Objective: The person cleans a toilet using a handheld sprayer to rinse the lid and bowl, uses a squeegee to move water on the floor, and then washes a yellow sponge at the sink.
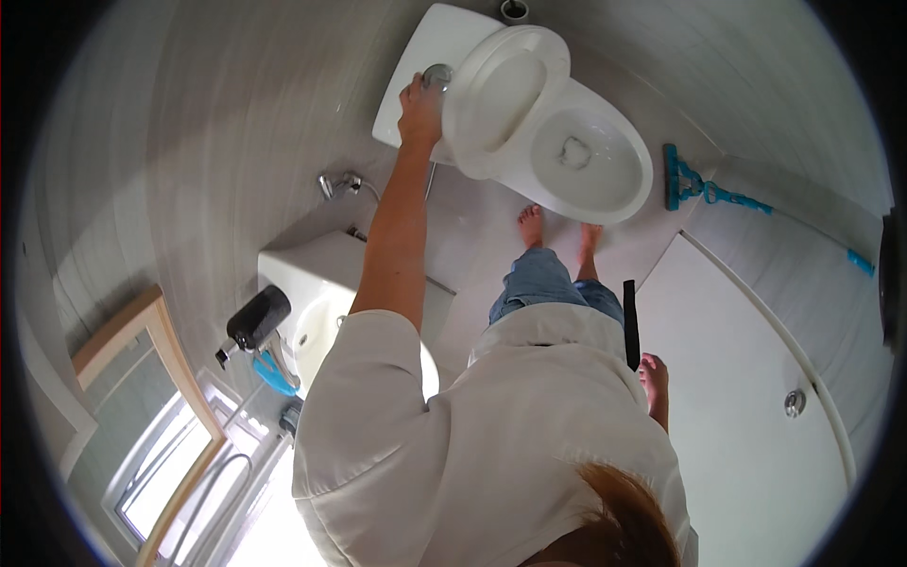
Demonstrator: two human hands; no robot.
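My left hand (421,117) reaches to the lid of the toilet tank (414,53). Its fingertips touch the round chrome flush button (437,75) and grip nothing. The white toilet seat and cover (504,88) are raised against the tank, so the toilet bowl (577,181) is uncovered. At the bottom of the bowl, a pale ring shows around the water. My right hand (653,377) hangs low by my hip, partly hidden by my shirt. Its fingers look curled, and whether they hold anything is unclear. Beside it, a black strap (630,322) hangs.
A blue sponge mop (677,181) leans at the right wall, near a white door (737,397) with a round knob. Left of me, a white washbasin (322,312) carries a dark pump bottle (258,317). A chrome valve (344,184) projects from the wall. A small container (514,10) stands behind the toilet.
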